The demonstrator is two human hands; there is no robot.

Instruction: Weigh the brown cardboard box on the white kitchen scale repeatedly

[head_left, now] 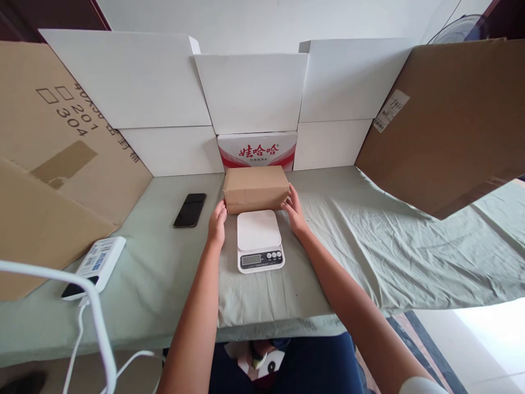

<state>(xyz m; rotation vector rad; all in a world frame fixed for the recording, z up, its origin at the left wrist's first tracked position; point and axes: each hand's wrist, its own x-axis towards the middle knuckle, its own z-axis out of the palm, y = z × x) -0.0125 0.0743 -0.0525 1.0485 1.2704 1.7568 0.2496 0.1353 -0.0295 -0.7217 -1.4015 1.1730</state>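
A brown cardboard box rests on the green cloth, just behind a white kitchen scale. My left hand presses against the box's left end, its fingers partly hidden by the side. At the opposite end, my right hand curls its fingers round the lower right corner. Between them the two hands grip the box. The scale has a bare white platform, a small grey display and several round buttons along its front; its display shows no readable digits.
A black phone lies left of my left hand. Farther left is a white power bank with a cable. White boxes and a red-and-white printed carton stand behind. Large cardboard sheets flank the green cloth.
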